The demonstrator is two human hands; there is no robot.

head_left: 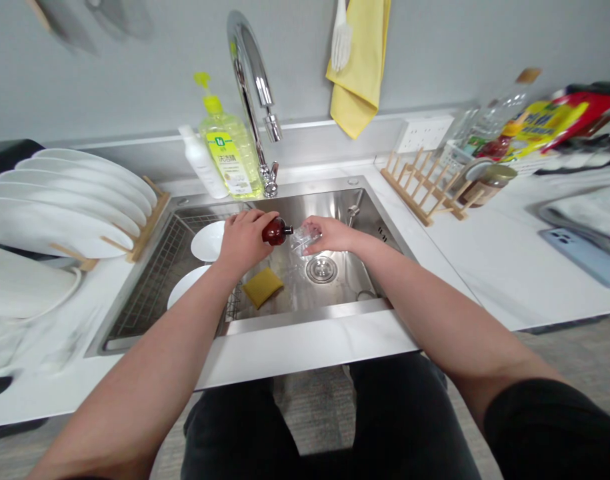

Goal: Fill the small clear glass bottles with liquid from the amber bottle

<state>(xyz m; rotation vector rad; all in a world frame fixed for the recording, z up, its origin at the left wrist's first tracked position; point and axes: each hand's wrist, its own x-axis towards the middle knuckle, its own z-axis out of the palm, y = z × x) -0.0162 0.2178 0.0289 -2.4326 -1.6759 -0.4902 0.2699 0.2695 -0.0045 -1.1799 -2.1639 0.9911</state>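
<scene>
My left hand (249, 241) is wrapped round a dark reddish-brown bottle (273, 232). The bottle lies tilted on its side above the sink, its black neck pointing right. Facing that neck is a small transparent cup (301, 239), gripped by the fingers of my right hand (329, 235); I cannot tell whether neck and cup touch, or whether anything flows between them. Below both hands, the steel sink (305, 290) holds a yellow sponge (263, 287) and a round drain (321, 269). Two white dishes, one of them a bowl (208, 241), sit in the left basin, partly hidden by my left arm.
A chrome faucet (249, 80) arches behind the sink, beside a yellow-green dish soap bottle (229, 150) and a white bottle (203, 162). White plates (65, 200) stand racked at left. A wooden rack (425, 187), jars and a phone (585, 257) are at right.
</scene>
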